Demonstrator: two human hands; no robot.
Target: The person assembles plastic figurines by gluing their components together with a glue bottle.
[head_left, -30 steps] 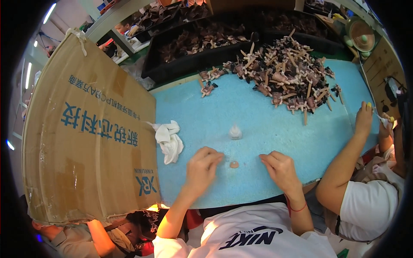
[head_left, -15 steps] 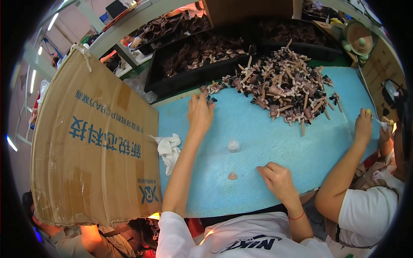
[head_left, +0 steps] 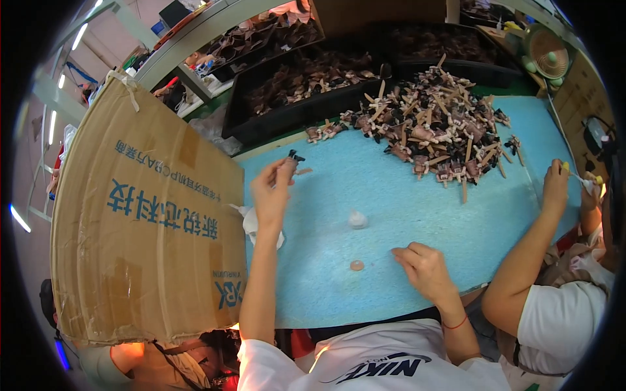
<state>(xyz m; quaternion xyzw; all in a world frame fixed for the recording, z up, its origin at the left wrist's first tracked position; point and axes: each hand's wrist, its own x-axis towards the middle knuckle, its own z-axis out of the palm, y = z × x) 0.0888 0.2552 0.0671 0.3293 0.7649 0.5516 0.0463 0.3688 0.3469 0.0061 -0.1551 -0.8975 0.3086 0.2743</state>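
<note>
My left hand (head_left: 272, 186) is raised over the blue table (head_left: 404, 215), its fingers pinched on a small brown and black part (head_left: 295, 159) with a thin stick. My right hand (head_left: 424, 268) rests on the table near the front edge, fingers loosely curled, holding nothing. Between the hands lie a small white cap-like piece (head_left: 357, 219) and a small round tan piece (head_left: 357, 265). A large heap of similar brown, black and tan parts (head_left: 437, 133) lies at the far side of the table.
A big cardboard box (head_left: 143, 221) stands at the left table edge, with a white rag (head_left: 251, 225) beside it. Black trays of parts (head_left: 306, 91) sit behind the table. Another person's arm (head_left: 528, 254) reaches in at the right, holding a small tool.
My left hand reached out to the near edge of the heap, then drew back toward me with a small part in its fingers. My right hand stayed in place.
</note>
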